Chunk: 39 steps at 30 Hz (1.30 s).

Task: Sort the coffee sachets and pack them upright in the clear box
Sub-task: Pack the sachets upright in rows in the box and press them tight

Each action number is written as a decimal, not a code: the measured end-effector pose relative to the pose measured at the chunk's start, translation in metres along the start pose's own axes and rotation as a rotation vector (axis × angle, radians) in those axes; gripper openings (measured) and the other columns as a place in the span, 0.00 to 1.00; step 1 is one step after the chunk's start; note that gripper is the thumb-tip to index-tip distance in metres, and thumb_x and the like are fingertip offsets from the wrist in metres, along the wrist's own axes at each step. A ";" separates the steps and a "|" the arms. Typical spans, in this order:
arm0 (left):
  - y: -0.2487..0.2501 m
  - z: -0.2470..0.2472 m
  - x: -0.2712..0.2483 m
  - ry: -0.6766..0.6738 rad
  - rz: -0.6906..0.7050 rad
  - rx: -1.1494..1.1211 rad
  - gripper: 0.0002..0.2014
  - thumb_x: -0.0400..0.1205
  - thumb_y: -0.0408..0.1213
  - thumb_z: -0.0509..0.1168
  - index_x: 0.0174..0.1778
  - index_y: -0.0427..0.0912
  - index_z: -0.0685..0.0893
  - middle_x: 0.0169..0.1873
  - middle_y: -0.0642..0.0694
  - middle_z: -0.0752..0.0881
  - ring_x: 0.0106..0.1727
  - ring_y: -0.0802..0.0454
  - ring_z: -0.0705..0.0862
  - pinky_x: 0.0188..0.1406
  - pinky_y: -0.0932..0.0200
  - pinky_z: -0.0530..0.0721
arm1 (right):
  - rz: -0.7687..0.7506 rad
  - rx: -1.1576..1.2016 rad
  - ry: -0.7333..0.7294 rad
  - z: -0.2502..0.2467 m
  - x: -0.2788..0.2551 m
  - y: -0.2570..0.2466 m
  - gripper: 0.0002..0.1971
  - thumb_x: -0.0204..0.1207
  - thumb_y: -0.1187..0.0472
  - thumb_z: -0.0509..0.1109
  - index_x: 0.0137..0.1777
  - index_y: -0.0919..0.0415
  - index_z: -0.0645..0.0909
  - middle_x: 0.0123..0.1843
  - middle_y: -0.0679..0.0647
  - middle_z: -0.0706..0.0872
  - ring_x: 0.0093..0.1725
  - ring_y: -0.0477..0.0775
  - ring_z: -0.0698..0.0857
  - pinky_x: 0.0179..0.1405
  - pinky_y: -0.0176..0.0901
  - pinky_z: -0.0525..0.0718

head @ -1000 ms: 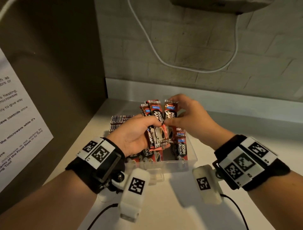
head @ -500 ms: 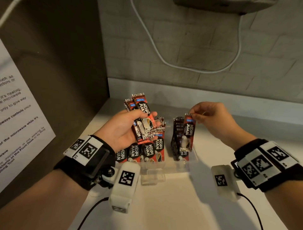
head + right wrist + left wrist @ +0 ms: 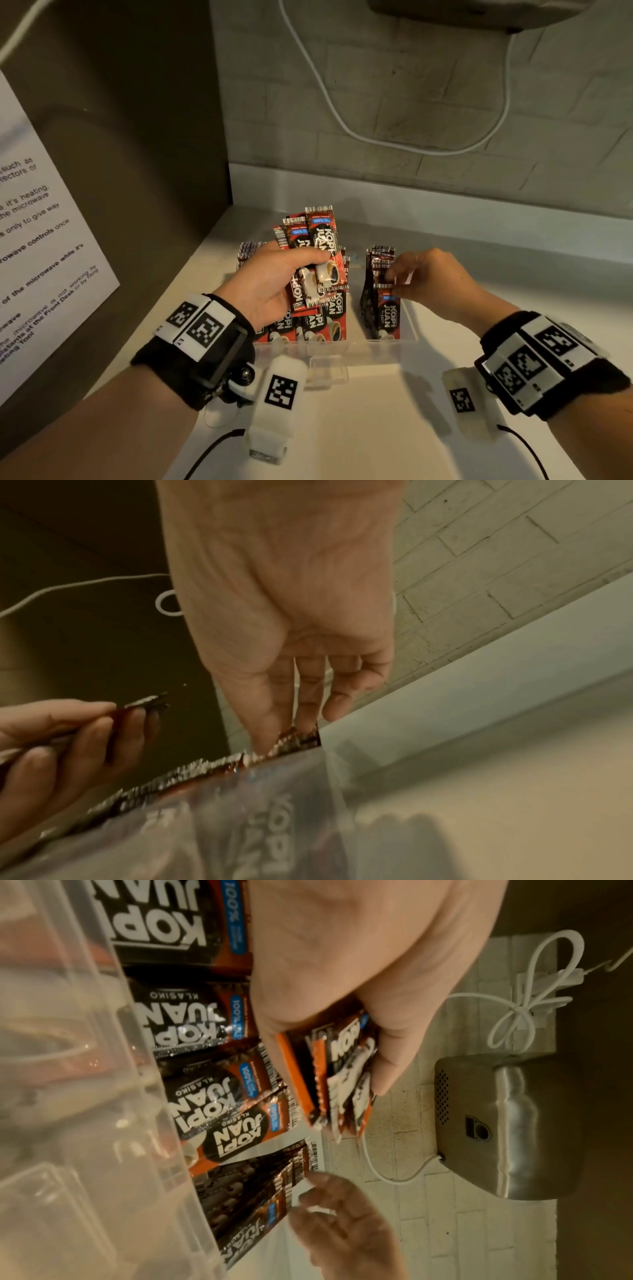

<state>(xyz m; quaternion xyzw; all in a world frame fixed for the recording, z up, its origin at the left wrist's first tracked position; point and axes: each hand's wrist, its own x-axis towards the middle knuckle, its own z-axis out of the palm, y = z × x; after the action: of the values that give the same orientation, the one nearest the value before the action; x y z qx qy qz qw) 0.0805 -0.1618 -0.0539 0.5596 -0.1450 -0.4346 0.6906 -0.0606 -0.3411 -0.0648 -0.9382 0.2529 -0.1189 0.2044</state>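
Note:
My left hand (image 3: 317, 265) grips a fanned bundle of red-and-black coffee sachets (image 3: 317, 240) above the left side of the clear box (image 3: 363, 346). The left wrist view shows the thumb (image 3: 383, 1069) clamped over that bundle (image 3: 337, 1085). Upright sachets (image 3: 310, 323) fill the box's left part. On the right stands a second upright stack (image 3: 376, 270). My right hand (image 3: 394, 286) pinches the top edge of that stack's front sachet (image 3: 388, 313), which stands in the box. In the right wrist view its fingertips (image 3: 270, 739) sit on the sachet tops (image 3: 294, 737).
The box stands on a white counter (image 3: 376, 428) in a corner. A dark panel with a printed notice (image 3: 41, 246) is on the left. Behind is a brick wall with a white cable (image 3: 342, 120). A metal appliance (image 3: 507, 1123) hangs above.
My right hand took one sachet from the bundle, carried it right and lowered it into the right stack. My left hand moved left with the rest of the bundle.

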 end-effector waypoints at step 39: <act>0.001 0.005 -0.003 0.005 0.111 -0.046 0.13 0.74 0.28 0.74 0.53 0.40 0.87 0.47 0.39 0.92 0.45 0.42 0.92 0.41 0.49 0.90 | 0.077 0.226 0.016 0.003 -0.003 0.003 0.19 0.67 0.71 0.79 0.28 0.44 0.84 0.35 0.51 0.89 0.33 0.49 0.82 0.40 0.42 0.80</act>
<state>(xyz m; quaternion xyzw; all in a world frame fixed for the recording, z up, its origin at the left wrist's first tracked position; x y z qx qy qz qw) 0.0757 -0.1628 -0.0508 0.5356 -0.1641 -0.3976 0.7267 -0.0635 -0.3409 -0.0697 -0.8977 0.2753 -0.1463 0.3114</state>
